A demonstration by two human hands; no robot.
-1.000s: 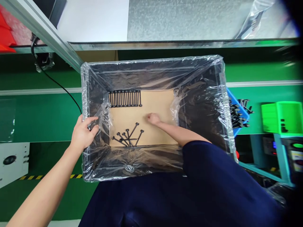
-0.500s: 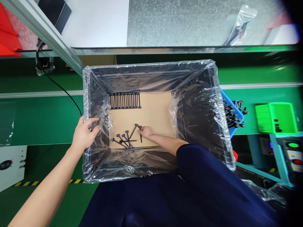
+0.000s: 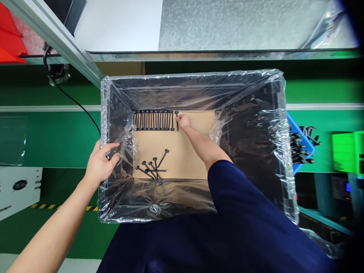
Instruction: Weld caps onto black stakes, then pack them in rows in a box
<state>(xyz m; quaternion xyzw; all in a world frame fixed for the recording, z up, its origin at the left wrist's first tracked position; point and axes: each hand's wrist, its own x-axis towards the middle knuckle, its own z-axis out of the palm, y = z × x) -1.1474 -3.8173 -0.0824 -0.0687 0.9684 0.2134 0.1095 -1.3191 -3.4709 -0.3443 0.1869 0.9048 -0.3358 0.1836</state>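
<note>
A dark crate (image 3: pixel 289 167), lined with clear plastic, has brown cardboard (image 3: pixel 190 159) on its bottom. My left hand (image 3: pixel 100 161) grips the crate's left rim, thumb and forefinger reaching inside. In the crate, my right hand (image 3: pixel 184 121) pinches a long black bolt (image 3: pixel 177 113) by its shaft, held upright in the picture with its head toward the far wall. Just left of it is a tight row of black bolts (image 3: pixel 153 120), their heads at both ends of the row. Several loose bolts (image 3: pixel 150 168) lie crossed at the near left of the cardboard.
To the right of the crate, a blue bin (image 3: pixel 304 146) holds more black bolts, with a green bin (image 3: pixel 345 151) beyond it. A metal shelf (image 3: pixel 227 30) crosses the far side. A black cable (image 3: pixel 75 100) hangs at the left, near a slanted metal post (image 3: pixel 65 45).
My right hand has carried the bolt from beside the loose pile up to the right end of the row. The left hand stays on the rim. The view has shifted slightly.
</note>
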